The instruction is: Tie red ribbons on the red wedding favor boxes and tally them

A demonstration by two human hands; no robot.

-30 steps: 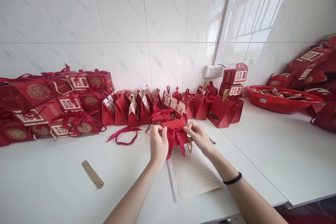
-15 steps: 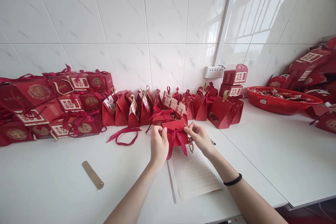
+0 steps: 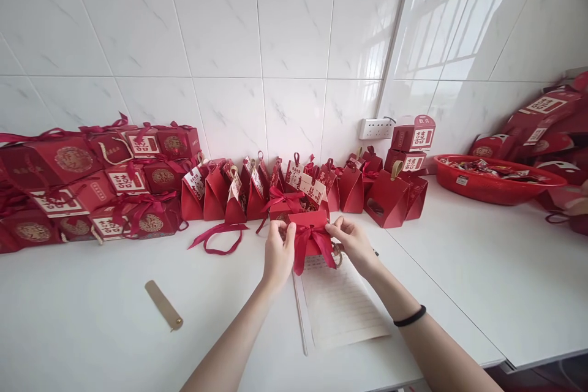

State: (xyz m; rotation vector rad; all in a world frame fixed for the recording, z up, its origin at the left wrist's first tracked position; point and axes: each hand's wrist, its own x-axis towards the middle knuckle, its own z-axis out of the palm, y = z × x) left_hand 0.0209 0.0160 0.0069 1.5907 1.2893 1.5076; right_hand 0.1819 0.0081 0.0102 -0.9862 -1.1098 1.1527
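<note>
Between my hands is a small red gift box (image 3: 309,218) with a dark red ribbon bow (image 3: 310,234) on its front. My left hand (image 3: 279,252) is closed on the box's left side, thumb toward me. At its right side my right hand (image 3: 353,245) pinches the box edge by the bow. The ribbon tails hang down over a sheet of lined paper (image 3: 346,312). A tan ring-like piece (image 3: 339,255) shows below my right fingers. Just behind stands another red box with a ribbon bow (image 3: 285,197).
Stacked red boxes (image 3: 76,159) fill the left; several red tent-shaped boxes (image 3: 353,188) line the wall. A loose ribbon (image 3: 220,245) and a tan strap (image 3: 164,305) lie on the white table. At right are a red basin (image 3: 500,190) of wrapped sweets and more boxes (image 3: 542,104).
Both hands and the box have shifted very slightly right in view, along with the whole scene. The ribbon tails hang a little differently. The grip stays the same.
</note>
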